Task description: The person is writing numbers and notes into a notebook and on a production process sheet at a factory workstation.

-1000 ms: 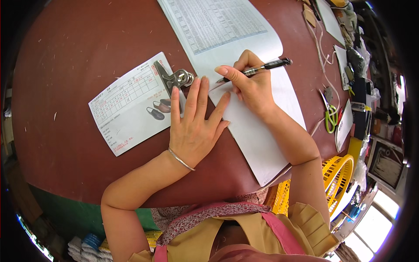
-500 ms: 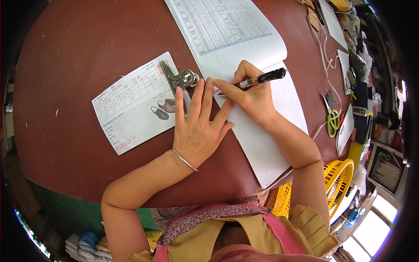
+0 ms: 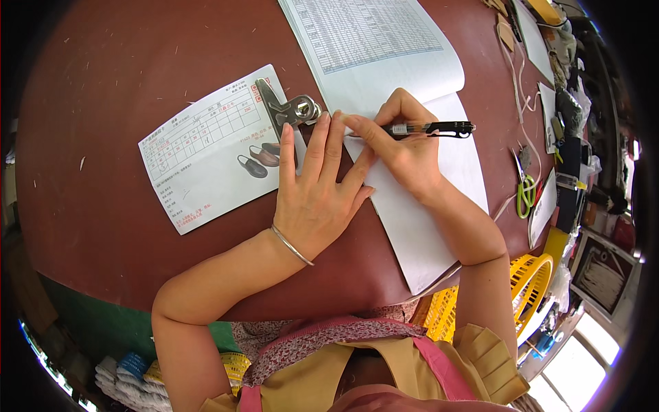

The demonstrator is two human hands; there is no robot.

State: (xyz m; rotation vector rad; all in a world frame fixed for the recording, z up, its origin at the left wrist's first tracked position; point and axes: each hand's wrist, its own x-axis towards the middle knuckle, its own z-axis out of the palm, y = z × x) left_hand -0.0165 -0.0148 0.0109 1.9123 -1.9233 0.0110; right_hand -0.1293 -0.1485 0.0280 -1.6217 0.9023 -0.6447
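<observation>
My right hand [image 3: 405, 147] grips a black pen [image 3: 432, 128], its tip down on the white page of an open notebook [image 3: 412, 213] that lies on the dark red table [image 3: 110, 89]. The notebook's upper page carries a printed table. My left hand [image 3: 316, 189] lies flat with fingers spread, pressing on the notebook's left edge, a thin silver bangle on its wrist. Just left of that hand lies a white form sheet [image 3: 206, 154] with small shoe pictures, held by a metal clip [image 3: 288, 110].
Green-handled scissors [image 3: 525, 192], cords and paper slips lie along the table's right edge. A yellow plastic basket [image 3: 528, 281] stands below the table at the right. Stacked bundles [image 3: 123, 378] sit on the floor at the lower left.
My right hand has slid left along the page with the pen. The left hand stays flat on the notebook edge.
</observation>
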